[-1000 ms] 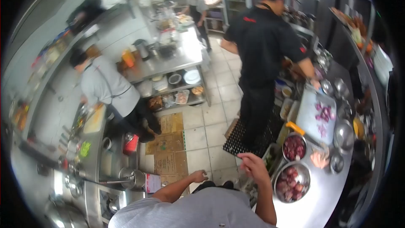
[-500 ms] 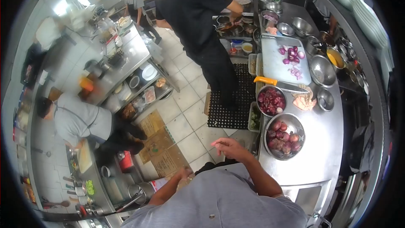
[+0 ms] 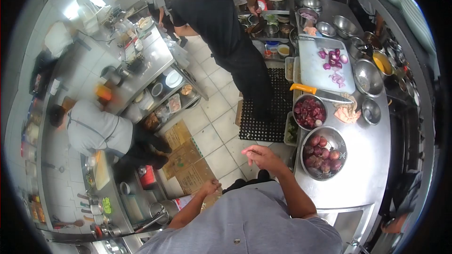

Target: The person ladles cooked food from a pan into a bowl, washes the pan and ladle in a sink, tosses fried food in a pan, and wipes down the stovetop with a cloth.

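Head view: person in black is standing on the black perforated mat, partly blocking the white-tiled aisle. Yellow-handled steel knife is lying between the white cutting board and round steel bowl of purple-red onion pieces. Round steel colander is sitting on the table beyond the right hand, holding whole, purple-red onions. Right hand is half-curling, left hand loosely curling; both looking empty.

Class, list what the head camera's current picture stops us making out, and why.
Head view:
- Left hand: palm, hidden by the hand itself.
- Colander: bottom, covered by red onions.
- Person in black: head, cut off by the top edge.
- Orange object, left: too blurred to identify.
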Motion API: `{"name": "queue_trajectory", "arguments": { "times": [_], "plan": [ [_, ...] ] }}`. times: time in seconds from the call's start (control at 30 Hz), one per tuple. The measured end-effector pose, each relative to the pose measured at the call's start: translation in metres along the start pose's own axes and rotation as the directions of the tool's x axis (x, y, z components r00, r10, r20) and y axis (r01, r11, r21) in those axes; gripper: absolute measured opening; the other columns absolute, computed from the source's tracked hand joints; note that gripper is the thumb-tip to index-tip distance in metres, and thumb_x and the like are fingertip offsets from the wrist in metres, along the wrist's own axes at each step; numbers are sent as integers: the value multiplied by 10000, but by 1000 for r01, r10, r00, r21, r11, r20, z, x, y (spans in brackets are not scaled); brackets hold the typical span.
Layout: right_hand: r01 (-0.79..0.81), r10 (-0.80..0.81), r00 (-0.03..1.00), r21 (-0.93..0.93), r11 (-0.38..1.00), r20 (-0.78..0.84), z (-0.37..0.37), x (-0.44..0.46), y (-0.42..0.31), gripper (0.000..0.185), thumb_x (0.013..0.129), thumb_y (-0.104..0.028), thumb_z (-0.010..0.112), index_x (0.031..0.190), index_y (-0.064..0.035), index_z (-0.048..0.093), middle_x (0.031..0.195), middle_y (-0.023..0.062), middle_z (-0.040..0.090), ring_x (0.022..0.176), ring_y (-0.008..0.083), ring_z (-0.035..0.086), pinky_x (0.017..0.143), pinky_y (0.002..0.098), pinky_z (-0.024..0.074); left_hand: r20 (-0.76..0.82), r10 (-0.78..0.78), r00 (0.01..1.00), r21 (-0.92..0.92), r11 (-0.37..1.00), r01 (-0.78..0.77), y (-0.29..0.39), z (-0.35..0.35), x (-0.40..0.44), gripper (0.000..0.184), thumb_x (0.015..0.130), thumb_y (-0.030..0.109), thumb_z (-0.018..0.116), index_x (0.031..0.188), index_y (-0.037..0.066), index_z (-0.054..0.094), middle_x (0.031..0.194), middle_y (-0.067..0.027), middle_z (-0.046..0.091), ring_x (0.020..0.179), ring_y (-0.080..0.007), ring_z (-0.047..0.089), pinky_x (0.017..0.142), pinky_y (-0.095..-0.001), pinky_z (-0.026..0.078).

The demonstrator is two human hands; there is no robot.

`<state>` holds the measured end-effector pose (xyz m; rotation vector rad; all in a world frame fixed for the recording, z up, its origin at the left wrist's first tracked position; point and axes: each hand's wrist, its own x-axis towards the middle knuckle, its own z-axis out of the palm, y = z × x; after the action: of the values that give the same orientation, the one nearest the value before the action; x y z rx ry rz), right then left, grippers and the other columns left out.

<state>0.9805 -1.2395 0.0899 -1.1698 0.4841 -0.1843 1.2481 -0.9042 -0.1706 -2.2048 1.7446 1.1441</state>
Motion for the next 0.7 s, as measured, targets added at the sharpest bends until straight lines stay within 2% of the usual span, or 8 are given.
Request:
{"name": "queue_trajectory", "arguments": {
  "times": [0.07, 0.17, 0.5, 0.53, 0.57, 0.6, 0.67, 0.7],
  "plan": [
    [-11, 11, 1000, -9, 1000, 5, 0, -2, -1, 274, 996, -244, 553, 1182, -68, 652, 783, -29, 607, 561, 14, 403, 479, 190, 326, -62, -252, 966, -465, 864, 195, 11, -5, 8, 547, 843, 342, 686, 1248, -20, 616, 1021, -170, 721, 953, -269, 692, 891, -357, 533],
    [-22, 22, 1000, -14, 1000, 15, 0, -4, 4, 270, 998, -239, 553, 1182, -69, 652, 783, -30, 607, 566, 13, 403, 481, 190, 324, 63, -423, 904, -632, 684, 364, 54, -48, -3, 605, 849, 407, 689, 1218, -66, 610, 932, -173, 722, 874, -241, 702, 819, -337, 541],
    [-60, 64, 996, 52, 997, -60, -8, -11, 5, 250, 992, -227, 567, 1162, -69, 659, 778, -34, 607, 553, 12, 382, 482, 184, 312, 89, -427, 900, -662, 649, 374, 8, -6, -2, 526, 845, 334, 710, 1185, -58, 626, 922, -158, 727, 844, -234, 707, 783, -331, 552],
    [-60, 63, 996, 51, 997, -58, -9, -11, 5, 250, 992, -227, 567, 1162, -69, 659, 778, -34, 607, 553, 12, 382, 482, 184, 312, -150, -39, 988, -302, 953, -8, -9, 3, -1, 507, 847, 338, 704, 1170, -48, 640, 905, -147, 728, 846, -233, 708, 781, -329, 552],
    [-56, 59, 996, 56, 997, -67, -11, -11, 5, 249, 991, -235, 574, 1157, -71, 660, 770, -35, 607, 548, 13, 383, 479, 186, 313, -185, 412, 892, 173, 908, -383, -20, 8, -2, 490, 849, 342, 698, 1154, -38, 653, 889, -135, 730, 848, -231, 708, 779, -328, 553],
    [-45, 50, 996, 60, 997, -76, -13, -9, 4, 249, 990, -243, 581, 1152, -72, 661, 762, -36, 607, 543, 13, 384, 475, 188, 313, -187, 410, 893, 181, 908, -379, -17, 5, -4, 490, 849, 342, 698, 1154, -38, 653, 889, -135, 730, 848, -231, 708, 779, -328, 553],
    [-36, 43, 994, 64, 997, -96, -17, -7, -4, 243, 999, -226, 570, 1152, -61, 659, 765, -19, 610, 530, 14, 394, 467, 182, 308, 19, -190, 982, -504, 846, 173, 1, -3, -4, 428, 845, 323, 692, 1135, 8, 684, 850, -113, 727, 828, -225, 710, 763, -318, 554],
    [-30, 37, 992, 66, 997, -120, -21, -3, -9, 237, 1007, -209, 559, 1153, -49, 656, 767, -2, 614, 518, 15, 404, 459, 176, 302, -6, -194, 981, -498, 851, 165, 7, -4, 0, 428, 845, 323, 692, 1135, 8, 684, 850, -113, 727, 828, -225, 710, 763, -318, 554]
  ]
}}
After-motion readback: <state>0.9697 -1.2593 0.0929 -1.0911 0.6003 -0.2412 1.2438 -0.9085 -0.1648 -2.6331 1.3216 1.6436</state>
